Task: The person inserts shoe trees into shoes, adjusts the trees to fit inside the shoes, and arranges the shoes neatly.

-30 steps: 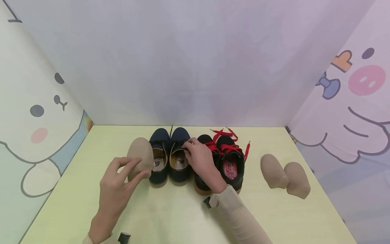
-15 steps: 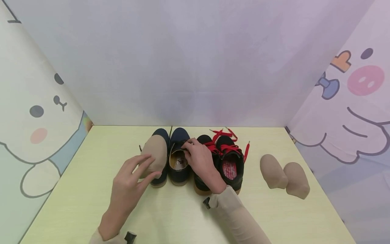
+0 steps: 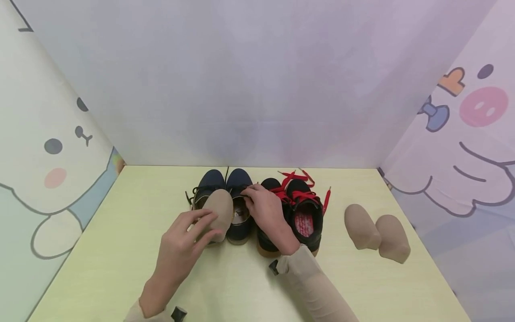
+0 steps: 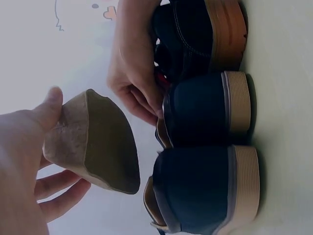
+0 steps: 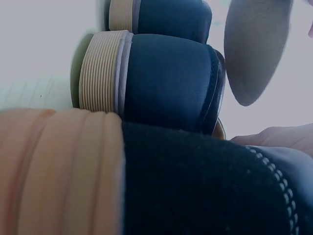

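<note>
My left hand pinches a beige, hollow, toe-shaped shoe insert between thumb and fingers. It hovers over the left navy shoe, covering part of that opening and the edge of the right one. The left wrist view shows the insert apart from both heels, its hollow side visible. My right hand has curled fingers at the tongue of the right navy shoe, pinching it near the laces. In the right wrist view, a black shoe hides most of that hand.
A pair of black shoes with red laces stands right of the navy pair, under my right forearm. Two more beige inserts lie on the pale table at the right. A curtain wall rises behind.
My left hand has carried the insert rightward, from beside the navy shoes to above the left one, and tilted it. The right hand has stayed at the right navy shoe's tongue.
</note>
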A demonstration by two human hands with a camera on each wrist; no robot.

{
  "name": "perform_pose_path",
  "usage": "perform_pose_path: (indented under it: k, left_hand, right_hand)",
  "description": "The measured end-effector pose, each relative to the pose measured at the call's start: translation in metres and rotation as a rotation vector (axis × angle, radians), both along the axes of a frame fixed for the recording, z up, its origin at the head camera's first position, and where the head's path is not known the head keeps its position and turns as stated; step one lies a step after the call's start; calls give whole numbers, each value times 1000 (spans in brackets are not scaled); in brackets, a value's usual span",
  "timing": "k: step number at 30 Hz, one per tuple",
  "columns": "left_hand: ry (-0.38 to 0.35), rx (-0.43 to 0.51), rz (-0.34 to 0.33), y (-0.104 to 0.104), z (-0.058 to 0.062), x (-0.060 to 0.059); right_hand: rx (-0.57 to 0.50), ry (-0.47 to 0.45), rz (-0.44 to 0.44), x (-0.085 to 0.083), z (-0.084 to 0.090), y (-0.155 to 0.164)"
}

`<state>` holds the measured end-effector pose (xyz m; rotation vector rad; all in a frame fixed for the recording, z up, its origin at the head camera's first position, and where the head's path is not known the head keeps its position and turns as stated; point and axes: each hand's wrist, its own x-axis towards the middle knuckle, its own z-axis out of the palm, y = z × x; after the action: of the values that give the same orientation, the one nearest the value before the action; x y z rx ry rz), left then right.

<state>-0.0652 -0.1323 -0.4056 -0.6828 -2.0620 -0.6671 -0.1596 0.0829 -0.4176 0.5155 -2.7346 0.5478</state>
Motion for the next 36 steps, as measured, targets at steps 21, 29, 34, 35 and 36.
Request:
perform_pose_path:
  k: [21, 29, 34, 35, 36]
  left_hand:
    - [13, -36, -113, 25, -1, -11]
    - [-15, -47, -105, 31, -5, -21]
    - [-61, -56, -91, 36, -5, -25]
    - [-71, -59, -84, 37, -4, -25]
    - [-82, -62, -77, 38, -4, -26]
  right_hand:
    - [-11, 48, 9, 0, -3, 0]
    - [5, 67, 20, 1, -3, -1]
    - [2, 79, 13, 1, -2, 0]
    - [-1, 79, 11, 1, -1, 0]
    - [-4, 77, 12, 1, -1, 1]
